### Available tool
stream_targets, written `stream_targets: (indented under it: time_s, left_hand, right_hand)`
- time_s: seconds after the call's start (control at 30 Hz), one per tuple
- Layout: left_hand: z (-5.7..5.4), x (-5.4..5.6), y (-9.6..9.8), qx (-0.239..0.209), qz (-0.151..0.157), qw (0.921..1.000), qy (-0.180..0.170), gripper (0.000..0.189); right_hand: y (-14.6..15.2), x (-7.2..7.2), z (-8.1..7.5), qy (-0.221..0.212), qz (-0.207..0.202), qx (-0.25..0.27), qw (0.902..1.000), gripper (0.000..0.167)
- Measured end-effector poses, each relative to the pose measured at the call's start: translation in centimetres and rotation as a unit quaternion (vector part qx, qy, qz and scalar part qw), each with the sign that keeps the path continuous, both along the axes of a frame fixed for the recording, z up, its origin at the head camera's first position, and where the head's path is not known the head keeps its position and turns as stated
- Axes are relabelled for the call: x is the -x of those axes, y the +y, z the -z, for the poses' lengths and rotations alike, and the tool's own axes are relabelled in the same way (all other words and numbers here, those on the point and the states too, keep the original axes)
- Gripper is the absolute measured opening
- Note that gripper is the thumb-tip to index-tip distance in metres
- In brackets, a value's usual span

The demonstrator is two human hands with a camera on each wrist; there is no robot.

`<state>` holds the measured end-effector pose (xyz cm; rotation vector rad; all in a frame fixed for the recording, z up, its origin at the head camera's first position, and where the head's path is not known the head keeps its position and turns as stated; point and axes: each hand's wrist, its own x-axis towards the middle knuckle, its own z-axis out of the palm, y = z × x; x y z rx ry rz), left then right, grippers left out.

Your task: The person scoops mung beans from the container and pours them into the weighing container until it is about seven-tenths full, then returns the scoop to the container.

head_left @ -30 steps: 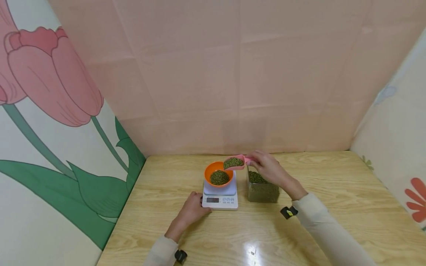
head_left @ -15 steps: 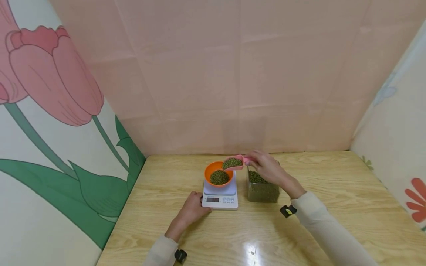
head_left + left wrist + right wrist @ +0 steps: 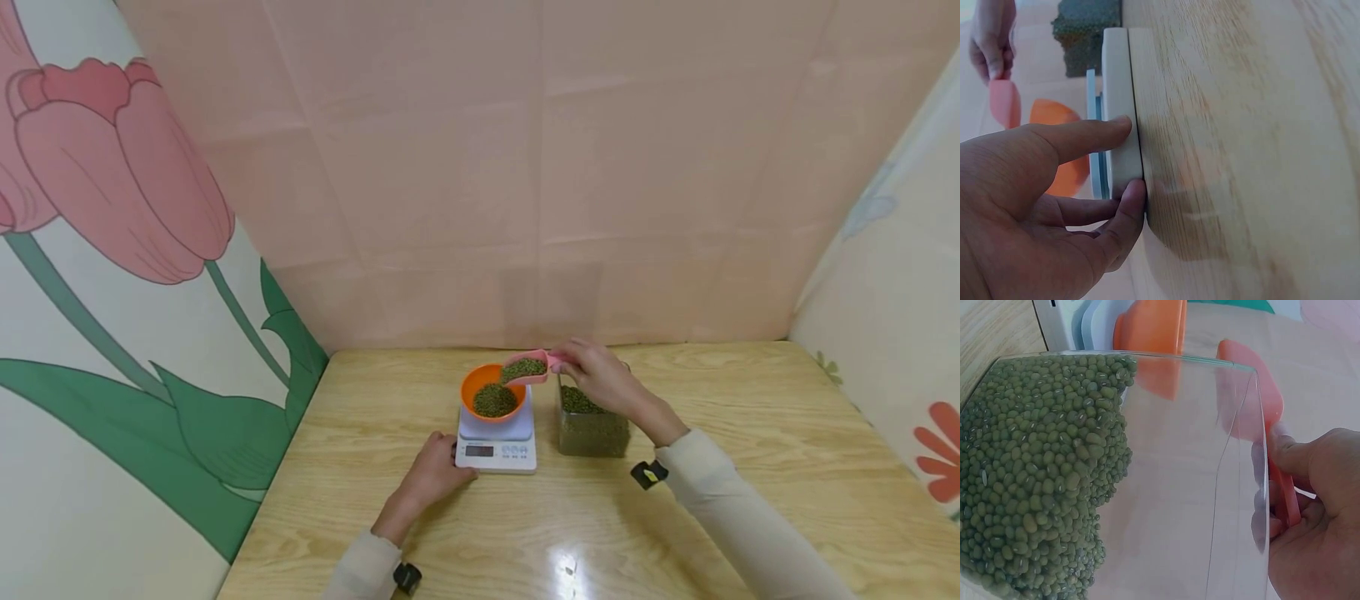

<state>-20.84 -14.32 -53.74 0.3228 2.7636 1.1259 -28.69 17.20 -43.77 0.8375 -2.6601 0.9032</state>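
My right hand [image 3: 603, 383] pinches the handle of a pink scoop [image 3: 1002, 100] loaded with mung beans. The scoop's tip hangs over the right side of an orange bowl [image 3: 474, 385], with beans at its lip. Inside the bowl lies a heap of mung beans [image 3: 495, 401]. The bowl stands on a white kitchen scale [image 3: 510, 465], whose display is too small to read. My left hand [image 3: 435, 471] grips the scale's front left corner, thumb and fingers against its edges. Below my right hand is a clear container [image 3: 592, 437] of mung beans [image 3: 1035, 469].
The wooden table [image 3: 375, 400] extends to both sides and in front. A pink sheet [image 3: 450, 208] backs it. Flower-painted walls [image 3: 127, 333] rise at left and right. The container stands close to the scale's right side.
The scoop has shifted slightly left, and its beans have slid toward the tip over the bowl. My left hand, the scale and the container stay where they were.
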Motion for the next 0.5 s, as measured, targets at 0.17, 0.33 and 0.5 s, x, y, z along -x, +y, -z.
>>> stream_targets:
  time_s: [0.17,0.33,0.5]
  left_hand:
    - [-0.12,-0.11,-0.01,0.002,-0.002,1.0000,-0.002,0.046]
    - [-0.24,-0.16,-0.04,0.003,-0.005,1.0000,-0.004,0.046]
    - [-0.26,-0.07,-0.07,0.000,-0.003,1.0000,-0.001,0.044]
  right_hand:
    - [0.02,0.00,0.00,0.003,-0.004,-0.004,1.0000,0.018]
    - [-0.04,0.10,0.03,0.015,-0.006,-0.005,0.9999,0.016]
    - [-0.11,0.19,0.09,0.022,-0.009,-0.007,0.9997,0.014]
